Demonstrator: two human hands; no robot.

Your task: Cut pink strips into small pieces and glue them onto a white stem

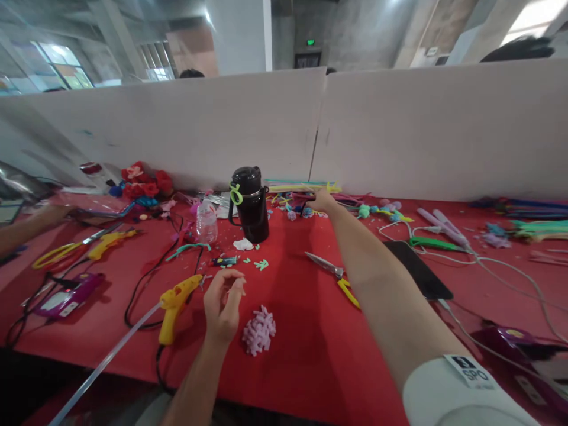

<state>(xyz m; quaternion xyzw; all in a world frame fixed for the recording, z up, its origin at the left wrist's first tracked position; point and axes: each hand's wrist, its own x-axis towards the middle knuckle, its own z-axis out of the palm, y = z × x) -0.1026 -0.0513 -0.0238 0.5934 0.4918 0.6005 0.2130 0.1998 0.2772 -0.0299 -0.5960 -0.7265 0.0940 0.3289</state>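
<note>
My left hand [225, 302] hovers over the red table with its fingers curled in and the thumb close to the index finger; whether anything small is between them does not show. Just right of it lies a pile of short lilac pieces [260, 331]. Across the table reaches my right hand [321, 201], at a bundle of coloured pipe cleaners [293, 187] near the partition. Its fingers are bent and partly hidden, with a thin dark strip beside them. Below the right forearm rest scissors with yellow handles [331, 269]. Small green pieces [261, 264] lie beyond my left hand.
A black flask [251, 207] and a clear plastic bottle [206, 222] stand behind. A yellow glue gun [177, 302] with its cord lies left. A phone [417, 269] and white cables are at right. Another person's hand [53, 214] is at far left, near red flowers [144, 183].
</note>
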